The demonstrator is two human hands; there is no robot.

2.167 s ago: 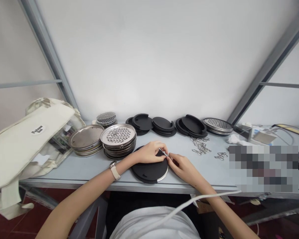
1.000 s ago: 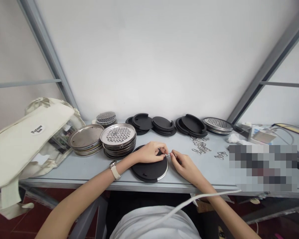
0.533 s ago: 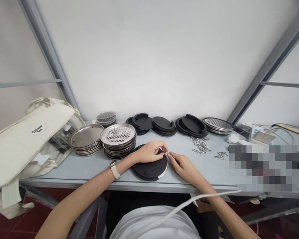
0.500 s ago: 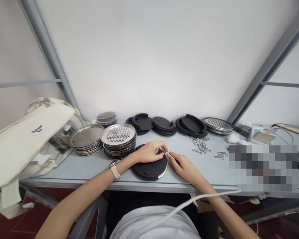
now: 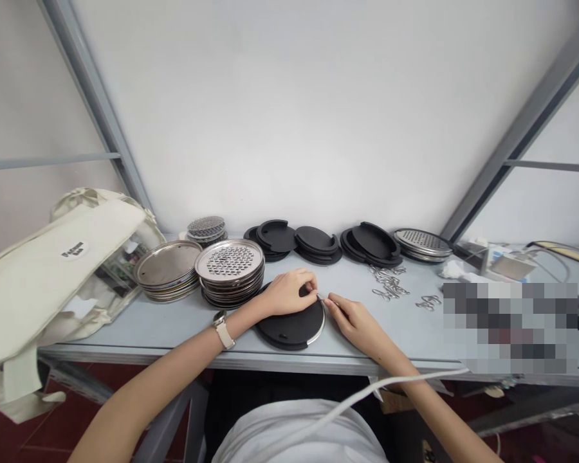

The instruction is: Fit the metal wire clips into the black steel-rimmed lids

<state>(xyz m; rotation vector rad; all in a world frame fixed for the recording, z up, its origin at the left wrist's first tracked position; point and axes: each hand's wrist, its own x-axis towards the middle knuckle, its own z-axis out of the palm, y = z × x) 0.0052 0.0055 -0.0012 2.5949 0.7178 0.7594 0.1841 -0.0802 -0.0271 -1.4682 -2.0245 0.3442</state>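
Close to the bench's front edge lies a round black disc (image 5: 289, 328), with a thin silver rim showing along its right side. Over its upper part rests my left hand (image 5: 289, 292), its thumb and index finger pinched together at the disc's upper right edge; what they hold is too small to make out. My right hand (image 5: 354, 321) is closed around a slim tool (image 5: 321, 298); only its narrow metal tip shows clearly, right beside the left fingertips. The rest of the tool is hidden in the palm.
Stacked metal grater plates (image 5: 229, 260) and plain metal discs (image 5: 168, 265) stand left of my hands. Black discs (image 5: 317, 239) line the wall. Small metal clips (image 5: 388, 283) lie to the right. A cream bag (image 5: 91, 257) sits at far left; a white cable (image 5: 367, 392) crosses in front.
My left fingers have curled slightly at the disc's edge. The tool tip in my right hand has shifted slightly left. Otherwise things stay where they were.
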